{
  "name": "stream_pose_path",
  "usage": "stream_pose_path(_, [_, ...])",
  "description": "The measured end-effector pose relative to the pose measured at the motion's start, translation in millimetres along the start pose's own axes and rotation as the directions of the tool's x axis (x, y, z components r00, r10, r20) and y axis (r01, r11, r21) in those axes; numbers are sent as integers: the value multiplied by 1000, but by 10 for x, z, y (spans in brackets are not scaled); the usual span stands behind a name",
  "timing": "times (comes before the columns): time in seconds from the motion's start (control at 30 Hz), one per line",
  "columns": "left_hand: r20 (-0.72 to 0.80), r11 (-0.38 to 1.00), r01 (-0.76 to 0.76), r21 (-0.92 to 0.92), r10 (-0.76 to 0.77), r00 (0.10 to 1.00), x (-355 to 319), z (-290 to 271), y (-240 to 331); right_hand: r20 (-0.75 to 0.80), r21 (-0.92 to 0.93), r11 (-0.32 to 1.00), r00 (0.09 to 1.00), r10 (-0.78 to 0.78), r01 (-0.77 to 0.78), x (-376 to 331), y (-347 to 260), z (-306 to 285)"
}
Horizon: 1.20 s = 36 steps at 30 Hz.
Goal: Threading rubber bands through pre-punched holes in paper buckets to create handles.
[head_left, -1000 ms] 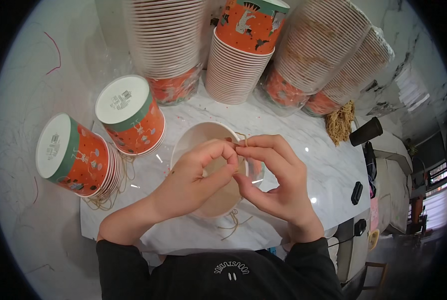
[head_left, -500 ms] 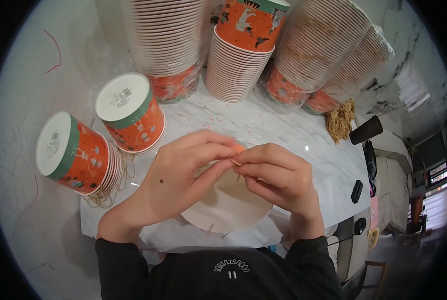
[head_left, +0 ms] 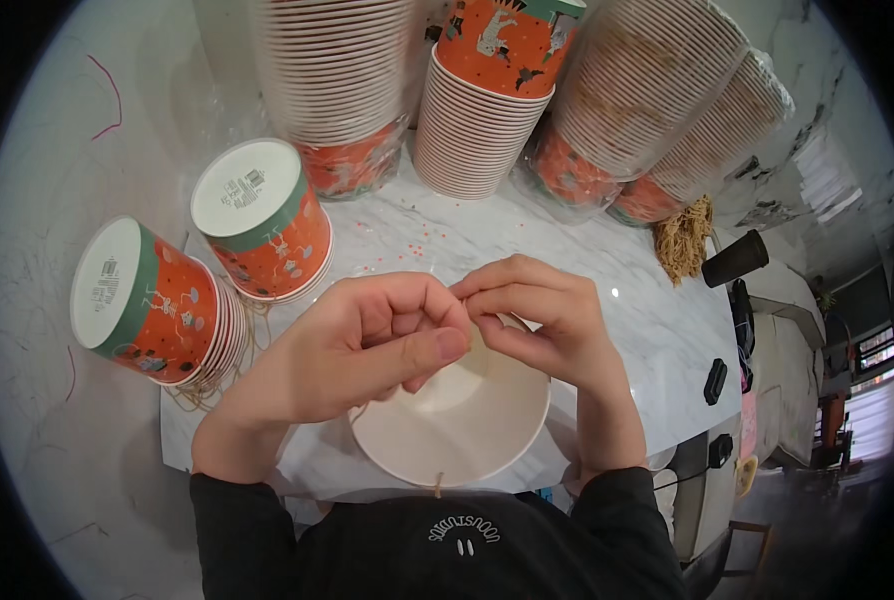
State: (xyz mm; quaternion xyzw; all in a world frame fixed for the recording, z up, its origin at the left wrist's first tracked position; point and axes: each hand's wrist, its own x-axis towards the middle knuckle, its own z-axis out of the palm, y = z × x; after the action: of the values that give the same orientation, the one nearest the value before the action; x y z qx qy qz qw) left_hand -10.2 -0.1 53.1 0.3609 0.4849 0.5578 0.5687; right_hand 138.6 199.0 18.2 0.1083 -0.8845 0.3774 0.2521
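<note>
A white-lined paper bucket [head_left: 487,425] sits open side up in front of me, its far part hidden behind my hands. A short bit of twine [head_left: 439,486] hangs at its near rim. Above the bucket's far side, my left hand [head_left: 362,345] is closed, fingers curled and thumb pressed against them. My right hand [head_left: 542,315] meets it with thumb and fingers pinched together. Whatever lies between the fingertips is hidden. On the left, upside-down orange and green buckets [head_left: 182,310] stand stacked, with loops of loose twine [head_left: 202,393] by their rims.
Another upside-down bucket stack [head_left: 277,245] stands behind the left one. Tall nested stacks [head_left: 472,135], some wrapped in clear plastic [head_left: 647,90], line the back. A twine bundle [head_left: 681,240], a black cup [head_left: 735,258] and small red bits [head_left: 422,240] are on the marble table [head_left: 647,340].
My left hand has rolled over, its fingers curling in where they were stretched out. My right hand has shifted slightly up. More of the bucket's inside shows, and twine now shows over its near rim.
</note>
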Motion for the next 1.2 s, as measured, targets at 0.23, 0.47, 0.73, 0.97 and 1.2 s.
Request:
stream_pose_path(0.23, [-207, 673, -133, 727, 400, 893, 42, 26, -137, -84, -38, 998, 995, -45, 42, 78, 86, 30])
stream_pose_path(0.47, [-176, 246, 40, 968, 562, 808, 56, -24, -270, -45, 479, 785, 882, 470, -394, 24, 98, 192])
stream_pose_path(0.73, [-167, 201, 74, 977, 500, 850, 145, -101, -277, -195, 168, 900, 881, 430, -402, 117, 232, 278])
stream_pose_path(0.97, [-176, 372, -65, 926, 578, 797, 242, -120, -290, -251, 36, 971, 939, 236, -235, 257, 292, 297])
stream_pose_path(1.2, [-347, 622, -57, 781, 508, 788, 357, -205, -322, -131, 71, 979, 971, 197, -189, 277, 344, 366])
